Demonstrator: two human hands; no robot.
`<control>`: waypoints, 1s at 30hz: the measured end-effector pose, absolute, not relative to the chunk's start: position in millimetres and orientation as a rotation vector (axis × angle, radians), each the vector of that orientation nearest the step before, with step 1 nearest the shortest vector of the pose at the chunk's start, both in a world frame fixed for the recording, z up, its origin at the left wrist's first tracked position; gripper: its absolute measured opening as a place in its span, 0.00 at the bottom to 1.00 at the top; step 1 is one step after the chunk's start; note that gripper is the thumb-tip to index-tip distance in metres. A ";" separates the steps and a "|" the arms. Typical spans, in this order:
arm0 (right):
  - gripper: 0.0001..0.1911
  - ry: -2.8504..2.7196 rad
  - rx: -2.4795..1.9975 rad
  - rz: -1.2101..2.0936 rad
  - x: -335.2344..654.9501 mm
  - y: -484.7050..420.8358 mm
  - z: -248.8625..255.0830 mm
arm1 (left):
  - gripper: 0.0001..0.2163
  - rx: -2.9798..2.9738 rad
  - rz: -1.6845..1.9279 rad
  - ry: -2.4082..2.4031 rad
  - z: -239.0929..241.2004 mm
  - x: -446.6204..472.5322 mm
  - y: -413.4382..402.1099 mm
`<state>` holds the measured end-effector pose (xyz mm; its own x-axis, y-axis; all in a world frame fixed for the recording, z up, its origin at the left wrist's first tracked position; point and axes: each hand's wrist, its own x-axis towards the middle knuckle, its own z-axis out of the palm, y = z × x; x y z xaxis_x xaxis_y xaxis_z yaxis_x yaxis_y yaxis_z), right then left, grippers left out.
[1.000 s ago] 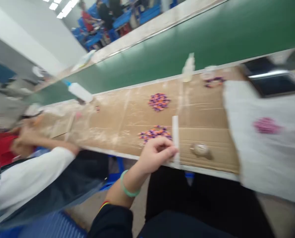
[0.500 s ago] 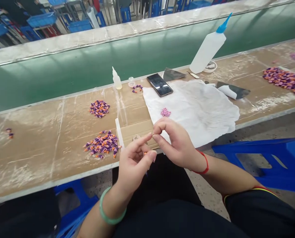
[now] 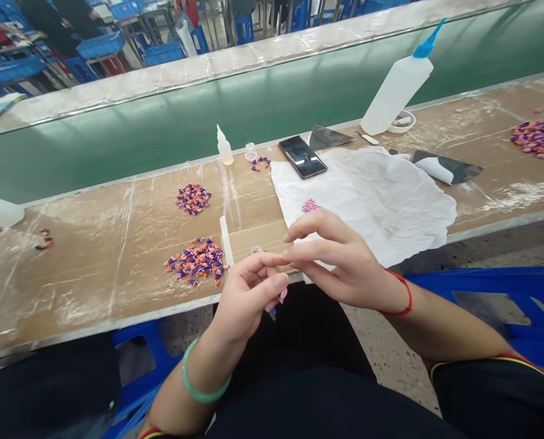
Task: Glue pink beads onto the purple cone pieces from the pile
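Note:
My left hand (image 3: 248,289), a green bangle on its wrist, is closed with the thumb against the curled fingers. A small pink and purple piece (image 3: 283,295) pokes out below the thumb, mostly hidden by the hand. My right hand (image 3: 340,259), with a red cord at the wrist, has its fingers stretched out and apart. Its fingertips meet my left index fingertip, and I see nothing held in them. Left of my hands lies a pile of small purple and orange pieces (image 3: 197,261), beside a white strip (image 3: 226,241). Tiny pink bits (image 3: 310,205) lie on the white cloth (image 3: 367,201).
A phone (image 3: 303,157) rests on the cloth's far edge. Behind stand a small dropper bottle (image 3: 225,149) and a large tilted white bottle (image 3: 397,91) with a blue nozzle. More pieces lie in a farther pile (image 3: 193,199) and at the right (image 3: 539,140). Blue stools flank me.
My right hand has gone from a pinch at my left index fingertip to spread fingers, its index lifted. The view has shifted slightly left. A white bottle shows more at the left edge.

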<state>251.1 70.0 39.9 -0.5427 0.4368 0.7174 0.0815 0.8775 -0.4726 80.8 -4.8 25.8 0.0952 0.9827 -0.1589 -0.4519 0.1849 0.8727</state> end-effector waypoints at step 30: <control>0.07 -1.666 -0.673 0.955 233.5 46.9 17.6 | 0.14 0.838 1.306 1.099 31.6 85.4 3.2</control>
<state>233.5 46.9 17.6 -0.2891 0.8117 0.5074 -0.0277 0.5228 -0.8520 85.4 3.2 31.6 -0.0674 0.9871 -0.1454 -0.3121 0.1175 0.9428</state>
